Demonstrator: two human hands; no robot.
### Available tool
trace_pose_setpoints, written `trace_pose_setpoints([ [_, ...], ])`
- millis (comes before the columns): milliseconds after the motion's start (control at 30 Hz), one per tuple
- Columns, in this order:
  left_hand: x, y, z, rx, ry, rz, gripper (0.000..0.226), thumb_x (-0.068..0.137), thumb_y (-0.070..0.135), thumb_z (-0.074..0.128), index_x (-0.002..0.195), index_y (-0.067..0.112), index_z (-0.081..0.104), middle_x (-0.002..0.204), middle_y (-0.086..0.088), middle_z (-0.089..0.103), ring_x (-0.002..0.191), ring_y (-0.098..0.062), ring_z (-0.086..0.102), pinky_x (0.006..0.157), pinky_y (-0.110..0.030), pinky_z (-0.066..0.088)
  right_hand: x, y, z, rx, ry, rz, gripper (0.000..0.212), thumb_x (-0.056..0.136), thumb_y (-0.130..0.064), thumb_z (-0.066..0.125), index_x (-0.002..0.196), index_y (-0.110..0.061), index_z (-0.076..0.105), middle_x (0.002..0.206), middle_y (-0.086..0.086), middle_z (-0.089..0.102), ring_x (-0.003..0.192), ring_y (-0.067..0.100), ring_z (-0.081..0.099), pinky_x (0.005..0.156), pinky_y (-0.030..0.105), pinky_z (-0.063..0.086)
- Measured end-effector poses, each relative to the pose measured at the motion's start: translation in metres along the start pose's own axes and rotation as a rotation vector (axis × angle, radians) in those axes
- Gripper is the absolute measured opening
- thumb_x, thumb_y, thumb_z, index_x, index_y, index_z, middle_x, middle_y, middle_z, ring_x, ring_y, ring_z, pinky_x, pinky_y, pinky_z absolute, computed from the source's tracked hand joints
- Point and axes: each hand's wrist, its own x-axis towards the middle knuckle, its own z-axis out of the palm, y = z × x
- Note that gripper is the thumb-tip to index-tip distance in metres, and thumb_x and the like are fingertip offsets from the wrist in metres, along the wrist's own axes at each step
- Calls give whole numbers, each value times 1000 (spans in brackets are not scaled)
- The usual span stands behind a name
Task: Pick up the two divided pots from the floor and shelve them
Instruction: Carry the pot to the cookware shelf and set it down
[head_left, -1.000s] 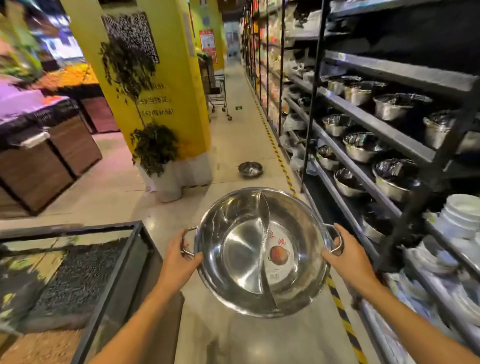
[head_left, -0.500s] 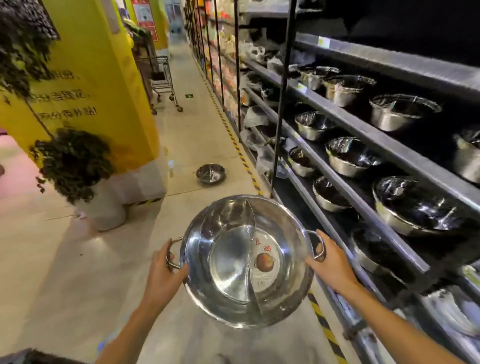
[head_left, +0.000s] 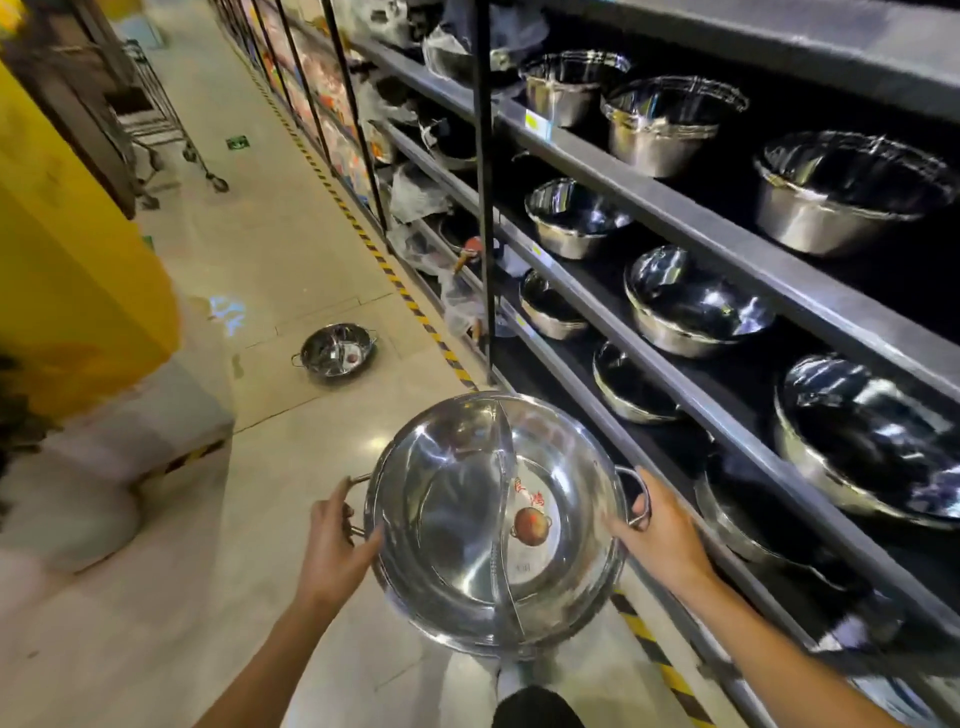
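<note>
The divided pot (head_left: 496, 525) is held clear of the floor at about waist level, mouth up and roughly level, its S-shaped partition running front to back; a round label lies in the right compartment. The left hand (head_left: 332, 551) grips the left loop handle, fingers curled around the wire and thumb pressed against the pot's wall. The right hand (head_left: 660, 535) holds the opposite handle the same way, fingers wrapped through the loop. A grip on both handles keeps a wide, shallow vessel balanced for carrying.

The shelving (head_left: 691, 405) stands just beside the pot on the right, stocked with steel basins (head_left: 691, 306); the carry appears directed there.

The second divided pot (head_left: 335, 352) sits upright on the floor (head_left: 270, 260), well apart, near the striped tape (head_left: 415, 306). Judged: one pot in transit, one not yet collected.
</note>
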Motion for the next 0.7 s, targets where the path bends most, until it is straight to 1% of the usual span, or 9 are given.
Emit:
trace_pose_setpoints([
  [100, 53, 5, 21, 8, 9, -36, 84, 77, 48, 75, 147, 30, 33, 106, -3, 44, 83, -8, 50, 69, -20, 43, 65, -1, 18, 8, -25, 30, 84, 77, -55, 74, 147, -36, 33, 91, -8, 51, 73, 10, 60, 66, 33, 56],
  [167, 84, 10, 28, 12, 20, -54, 85, 78, 44, 76, 149, 28, 31, 109, -3, 44, 83, -9, 49, 70, -19, 42, 96, -3, 29, 0, -34, 41, 81, 75, -58, 72, 145, -37, 37, 88, -7, 52, 70, 10, 61, 63, 32, 56],
  [300, 136, 14, 38, 8, 6, -98, 86, 80, 37, 75, 151, 25, 28, 114, -6, 43, 88, -11, 49, 77, -26, 46, 149, 0, 41, 10, -35, 101, 85, 69, -67, 62, 144, -37, 37, 87, -8, 51, 71, 11, 60, 62, 35, 54],
  [367, 162, 9, 44, -7, -3, -90, 84, 81, 36, 74, 151, 24, 29, 115, -6, 43, 88, -12, 51, 79, -29, 49, 167, -2, 48, 8, -38, 90, 89, 68, -72, 63, 145, -38, 36, 86, -8, 50, 71, 12, 59, 61, 37, 53],
  [400, 178, 4, 48, -14, -6, -99, 83, 82, 37, 74, 151, 24, 29, 115, -5, 43, 87, -13, 52, 80, -31, 50, 175, -4, 53, 19, -35, 90, 91, 68, -72, 66, 146, -37, 35, 86, -7, 51, 71, 12, 59, 60, 37, 52],
  [467, 206, -8, 61, -10, -31, -112, 81, 83, 40, 72, 150, 26, 30, 114, -3, 43, 89, -14, 52, 81, -36, 52, 190, -5, 63, 17, -19, 139, 89, 73, -58, 74, 147, -33, 32, 84, -5, 54, 71, 14, 59, 57, 30, 46],
  [533, 230, -25, 79, -33, -54, -105, 80, 80, 47, 67, 149, 28, 30, 111, 0, 41, 88, -14, 51, 77, -32, 51, 204, 2, 80, 23, 12, 181, 90, 73, -53, 75, 149, -26, 34, 83, -4, 54, 71, 17, 58, 61, 27, 42],
  [600, 256, -46, 102, -58, -59, -87, 80, 77, 49, 62, 148, 29, 32, 107, 0, 41, 86, -11, 49, 74, -24, 47, 218, 20, 107, 57, 38, 233, 88, 72, -53, 71, 148, -24, 38, 89, -5, 55, 76, 20, 59, 67, 28, 44],
  [700, 290, -86, 148, -70, -54, -96, 77, 78, 40, 64, 148, 27, 33, 102, 0, 41, 84, -8, 48, 71, -24, 43, 246, 63, 156, 105, 37, 302, 84, 69, -51, 71, 144, -45, 33, 96, -1, 60, 84, 24, 64, 74, 36, 54],
])
